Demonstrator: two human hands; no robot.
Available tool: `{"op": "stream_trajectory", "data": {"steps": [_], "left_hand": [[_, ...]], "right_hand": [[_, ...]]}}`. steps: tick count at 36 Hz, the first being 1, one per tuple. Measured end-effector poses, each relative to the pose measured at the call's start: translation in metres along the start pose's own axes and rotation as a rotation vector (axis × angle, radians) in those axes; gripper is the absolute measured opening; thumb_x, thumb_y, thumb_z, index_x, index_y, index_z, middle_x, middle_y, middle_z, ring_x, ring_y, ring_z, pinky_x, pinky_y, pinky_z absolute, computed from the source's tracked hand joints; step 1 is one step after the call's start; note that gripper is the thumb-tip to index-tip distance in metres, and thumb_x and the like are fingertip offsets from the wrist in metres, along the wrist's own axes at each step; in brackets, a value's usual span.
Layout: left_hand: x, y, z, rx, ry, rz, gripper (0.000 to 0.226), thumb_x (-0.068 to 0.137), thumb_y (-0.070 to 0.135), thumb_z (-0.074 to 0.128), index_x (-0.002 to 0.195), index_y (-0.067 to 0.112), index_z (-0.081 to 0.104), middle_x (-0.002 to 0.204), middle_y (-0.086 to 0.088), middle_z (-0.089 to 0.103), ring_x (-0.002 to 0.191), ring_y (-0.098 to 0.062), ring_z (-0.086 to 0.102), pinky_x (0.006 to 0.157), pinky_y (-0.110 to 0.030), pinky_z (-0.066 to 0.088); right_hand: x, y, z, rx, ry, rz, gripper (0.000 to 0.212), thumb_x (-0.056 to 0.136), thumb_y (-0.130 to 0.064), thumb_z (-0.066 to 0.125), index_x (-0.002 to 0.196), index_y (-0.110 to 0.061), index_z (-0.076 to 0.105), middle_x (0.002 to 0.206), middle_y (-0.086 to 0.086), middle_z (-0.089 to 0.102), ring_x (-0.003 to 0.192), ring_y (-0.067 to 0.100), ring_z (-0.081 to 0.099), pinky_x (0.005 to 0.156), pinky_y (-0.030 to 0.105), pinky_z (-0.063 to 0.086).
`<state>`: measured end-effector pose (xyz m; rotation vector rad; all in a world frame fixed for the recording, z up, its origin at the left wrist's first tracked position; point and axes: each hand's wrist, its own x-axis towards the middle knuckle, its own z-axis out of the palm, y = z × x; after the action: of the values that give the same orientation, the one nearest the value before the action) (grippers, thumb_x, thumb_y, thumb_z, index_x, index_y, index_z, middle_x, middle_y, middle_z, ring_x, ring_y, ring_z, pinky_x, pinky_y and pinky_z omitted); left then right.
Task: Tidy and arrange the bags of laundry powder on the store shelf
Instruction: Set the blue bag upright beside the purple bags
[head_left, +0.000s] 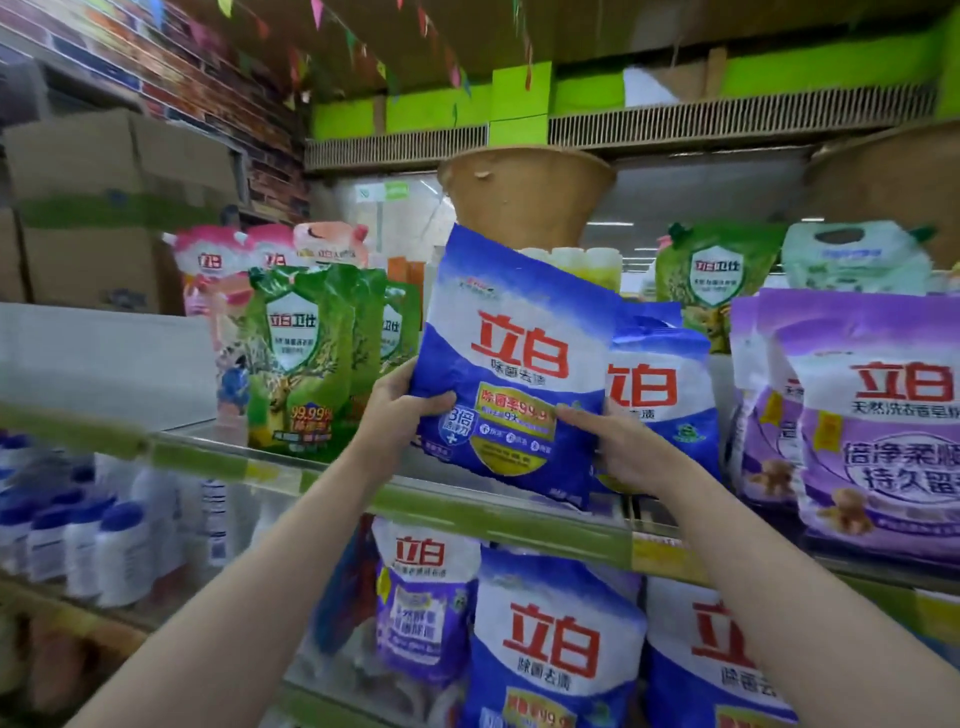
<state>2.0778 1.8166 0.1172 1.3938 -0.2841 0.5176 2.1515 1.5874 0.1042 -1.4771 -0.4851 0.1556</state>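
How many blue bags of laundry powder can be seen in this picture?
4. One blue bag is held by the left hand and right hand; one stands behind it; two stand on the lower shelf. More may be hidden.

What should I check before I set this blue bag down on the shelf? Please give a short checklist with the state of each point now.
1. Grip: left hand and right hand both hold the lower part of the blue bag: ok.
2. Front label faces outward: ok.
3. Bag upright: not ok, it leans with its top to the left.
4. Free spot on the shelf between the green bags and the second blue bag: ok, a gap shows there.
5. Bag bottom clear of the shelf edge: cannot tell, the bag hides it.
6. Same product as its neighbour on the right: ok, same design.
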Motion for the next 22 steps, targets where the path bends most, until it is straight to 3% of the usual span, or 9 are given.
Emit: {"op": "stream_trajectory", "data": {"steps": [4, 8, 12, 16, 19, 22], "left_hand": [[0.011, -0.010, 0.020, 0.010, -0.101, -0.022, 0.029, 0.082, -0.010, 0.060, 0.098, 0.014, 0.059, 0.092, -0.002, 0.070, 0.070, -0.012, 0.070, 0.067, -0.029, 0.058], [0.020, -0.019, 0.044, 0.116, -0.121, -0.018, 0.034, 0.085, -0.009, 0.057, 0.116, 0.003, 0.053, 0.104, -0.011, 0.065, 0.059, -0.002, 0.066, 0.054, -0.016, 0.056], [0.030, -0.034, 0.071, 0.186, -0.086, -0.001, 0.035, 0.086, -0.010, 0.055, 0.121, -0.006, 0.051, 0.111, -0.017, 0.061, 0.055, 0.000, 0.062, 0.046, -0.010, 0.049], [0.036, -0.049, 0.090, 0.172, -0.083, -0.029, 0.032, 0.089, -0.010, 0.050, 0.121, -0.004, 0.050, 0.109, -0.016, 0.061, 0.067, -0.009, 0.058, 0.044, -0.013, 0.049], [0.040, -0.063, 0.095, 0.154, -0.052, -0.092, 0.034, 0.090, -0.007, 0.050, 0.124, -0.001, 0.047, 0.115, -0.015, 0.061, 0.072, -0.013, 0.059, 0.051, -0.022, 0.050], [0.039, -0.074, 0.098, 0.154, -0.064, -0.144, 0.035, 0.089, -0.007, 0.052, 0.124, -0.003, 0.047, 0.118, -0.014, 0.060, 0.088, -0.022, 0.059, 0.069, -0.032, 0.050]], "right_hand": [[-0.005, 0.002, -0.022, 0.111, 0.001, -0.002, 0.079, 0.065, -0.016, 0.079, 0.135, -0.011, 0.043, 0.120, 0.012, 0.065, 0.094, 0.023, 0.070, 0.067, 0.037, 0.059], [-0.020, 0.001, -0.051, 0.043, 0.083, 0.019, 0.078, 0.073, -0.003, 0.072, 0.140, -0.015, 0.034, 0.122, 0.012, 0.064, 0.091, 0.023, 0.071, 0.065, 0.045, 0.059], [-0.029, -0.010, -0.063, 0.028, 0.228, -0.095, 0.074, 0.077, 0.014, 0.064, 0.138, -0.013, 0.033, 0.120, 0.015, 0.063, 0.083, 0.022, 0.071, 0.058, 0.038, 0.059], [-0.032, -0.013, -0.070, -0.035, 0.361, -0.185, 0.084, 0.075, 0.018, 0.063, 0.141, -0.020, 0.028, 0.126, 0.011, 0.057, 0.101, 0.031, 0.064, 0.078, 0.049, 0.057], [-0.031, -0.016, -0.069, -0.137, 0.417, -0.170, 0.096, 0.066, 0.006, 0.073, 0.143, -0.029, 0.025, 0.134, 0.008, 0.052, 0.109, 0.031, 0.061, 0.082, 0.052, 0.055], [-0.031, -0.023, -0.077, -0.195, 0.430, -0.149, 0.084, 0.068, 0.007, 0.070, 0.135, -0.030, 0.035, 0.129, 0.008, 0.057, 0.104, 0.031, 0.063, 0.079, 0.053, 0.056]]}}
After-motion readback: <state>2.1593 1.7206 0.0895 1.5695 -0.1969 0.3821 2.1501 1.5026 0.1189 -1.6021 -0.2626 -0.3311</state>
